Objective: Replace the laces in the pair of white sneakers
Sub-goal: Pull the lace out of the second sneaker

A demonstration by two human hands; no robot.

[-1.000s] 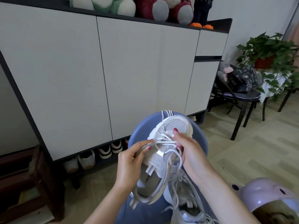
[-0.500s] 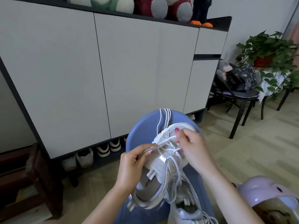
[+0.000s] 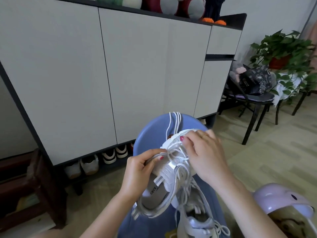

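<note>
A white mesh sneaker is held up over a blue chair, toe pointing away. My left hand grips its left side by the eyelet edge, thumb on top. My right hand covers the toe end and pinches the white lace near the lowest eyelets. The lace hangs loose in loops down the tongue. Spare white laces lie draped over the chair back. The second white sneaker lies on the chair seat below, its lace loose.
A tall white shoe cabinet fills the wall ahead, with shoes under it and plush toys on top. A black chair with a bag and a potted plant stand at the right. A lilac helmet-like object sits at the lower right.
My right hand has moved forward from the sneaker's tongue to its toe end, drawing the lace along. The left hand keeps the same hold. The view has shifted slightly.
</note>
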